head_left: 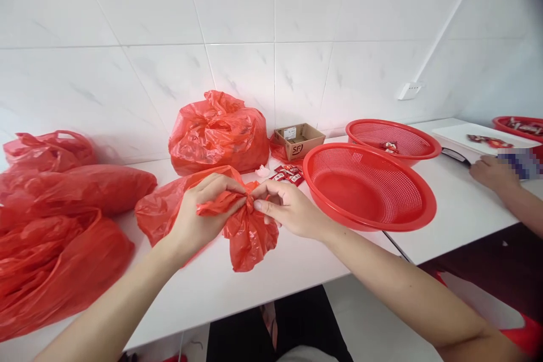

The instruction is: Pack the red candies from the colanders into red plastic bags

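Observation:
Both my hands are at the gathered, knotted top of a red plastic bag (253, 240) on the white table. My left hand (202, 212) is closed round a bunched flap of the bag. From the other side, my right hand (292, 206) pinches the twisted plastic at the knot. The bag's body spreads behind and left of my left hand, partly hidden by it. Just beyond my right hand lie several small red packets (288, 174) and a crumpled pink scrap (262, 171).
Filled red bags (55, 260) crowd the left; another bag (218, 136) stands by the wall beside a small cardboard box (299, 144). A red basket (369, 192) sits right, before a second basket (394, 138). Far right, a co-worker's hand (494, 174) holds a knife (456, 156) near a white board (487, 134).

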The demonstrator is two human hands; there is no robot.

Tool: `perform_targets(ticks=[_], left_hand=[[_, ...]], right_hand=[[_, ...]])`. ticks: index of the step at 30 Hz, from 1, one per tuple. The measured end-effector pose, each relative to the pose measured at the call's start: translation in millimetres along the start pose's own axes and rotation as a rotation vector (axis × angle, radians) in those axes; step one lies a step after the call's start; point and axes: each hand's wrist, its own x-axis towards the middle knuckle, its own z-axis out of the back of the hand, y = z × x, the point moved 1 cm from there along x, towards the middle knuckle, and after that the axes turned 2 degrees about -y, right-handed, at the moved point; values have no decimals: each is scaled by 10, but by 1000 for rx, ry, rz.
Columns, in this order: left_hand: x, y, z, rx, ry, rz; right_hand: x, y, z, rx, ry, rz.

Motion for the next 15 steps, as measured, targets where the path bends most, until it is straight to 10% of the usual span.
perform_targets(ticks=[9, 15], left_hand=[[41, 0, 167, 13, 62, -158], [24, -18, 342, 109, 20, -275]], right_hand=[[66, 287, -30, -386, -53, 152], [32, 462, -82, -987, -86, 504]])
